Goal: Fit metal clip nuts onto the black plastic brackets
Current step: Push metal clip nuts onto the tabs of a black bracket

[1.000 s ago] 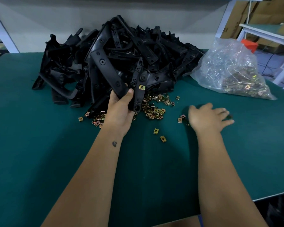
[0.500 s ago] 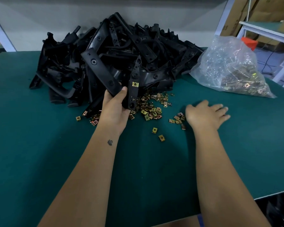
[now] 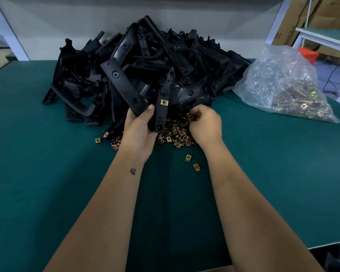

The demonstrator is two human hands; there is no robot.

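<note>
Gripping the bracket (image 3: 137, 99) above the table (image 3: 47, 173), the left hand (image 3: 138, 132) shows one clip (image 3: 164, 102) fitted. Right hand (image 3: 204, 124) fingers curl into the loose clips (image 3: 177, 132); contents unclear. Advise taking one clip only, open side leading.

— Right hand (image 3: 204, 125)?
— Moved in from the bare green table (image 3: 263, 163), where it lay flat with fingers spread a second ago. Now over the loose clip nuts (image 3: 175, 132), fingers curled down into them, just beside the left hand (image 3: 139, 132).
— Holding a nut?
— Cannot tell; fingertips hidden.
— And the bracket (image 3: 126, 89)?
— Lifted slightly and drawn nearer, its fitted clip nut (image 3: 164, 102) now higher against the black pile (image 3: 145, 61).
</note>
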